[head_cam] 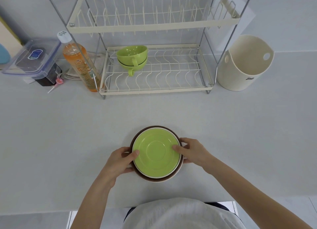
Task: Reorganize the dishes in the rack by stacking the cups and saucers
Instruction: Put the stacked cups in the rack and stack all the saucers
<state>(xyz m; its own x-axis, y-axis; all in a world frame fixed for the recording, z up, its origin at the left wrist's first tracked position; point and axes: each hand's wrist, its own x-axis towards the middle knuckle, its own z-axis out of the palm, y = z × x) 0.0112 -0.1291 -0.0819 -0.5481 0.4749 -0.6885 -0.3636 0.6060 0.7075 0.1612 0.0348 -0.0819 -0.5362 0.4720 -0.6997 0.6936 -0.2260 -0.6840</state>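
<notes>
We are reaching both bare forearms up from the lower frame toward its centre, our left hand (120,161) and right hand (192,150) curling fingers round opposite edges of what we are holding, thumbs lying on top.

One head-worn camera looks steeply down and forward, close over the counter (51,134).

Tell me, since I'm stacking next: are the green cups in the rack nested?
Nested: one green cup sits inside the other green cup on the rack's lower shelf, handles facing forward.
</notes>
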